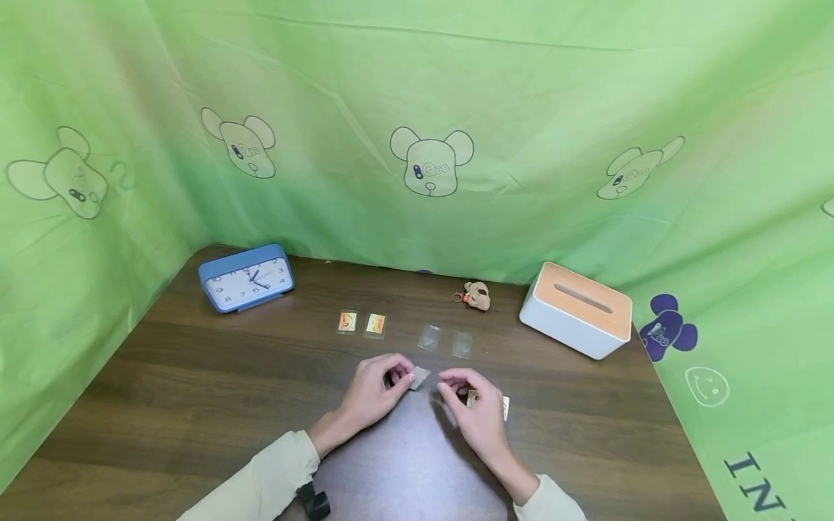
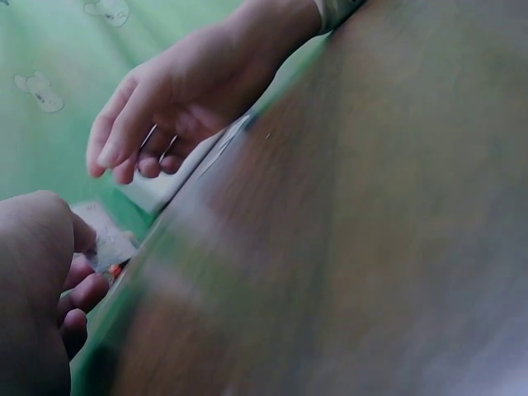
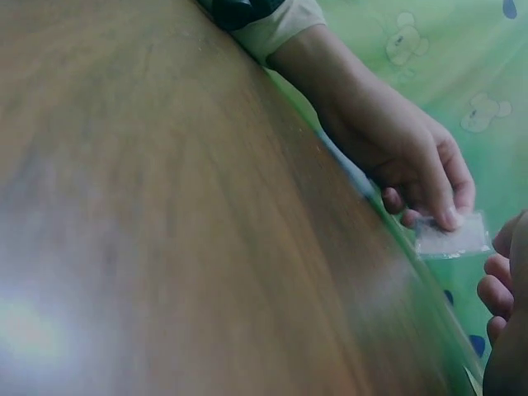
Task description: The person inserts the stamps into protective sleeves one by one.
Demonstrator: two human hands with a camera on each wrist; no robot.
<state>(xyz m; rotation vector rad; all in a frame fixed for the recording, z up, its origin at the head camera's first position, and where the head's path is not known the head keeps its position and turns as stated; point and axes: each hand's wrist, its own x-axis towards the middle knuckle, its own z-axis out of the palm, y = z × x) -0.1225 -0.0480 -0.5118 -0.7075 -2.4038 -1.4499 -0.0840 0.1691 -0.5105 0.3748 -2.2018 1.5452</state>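
My left hand [image 1: 378,389] pinches a small clear plastic bag [image 1: 419,378] between thumb and fingertips, above the table. In the right wrist view the bag [image 3: 452,237] looks flat, with a transparent rim; I cannot tell what, if anything, is inside. My right hand [image 1: 478,414] hovers just right of the bag, its fingers loosely bent and apart from it. Nothing shows between the right hand's fingers in the left wrist view. A small printed card [image 1: 505,408] lies partly hidden beneath the right hand, and another printed piece [image 1: 472,397] peeks out between its fingers.
Two clear bags [image 1: 429,337] [image 1: 462,344] lie beyond my hands. Left of them are two bagged orange-printed cards [image 1: 347,322] [image 1: 375,325]. A blue clock [image 1: 247,278], a plush keychain [image 1: 478,296] and a tissue box [image 1: 576,311] stand toward the back of the wooden table [image 1: 195,405], before a green curtain.
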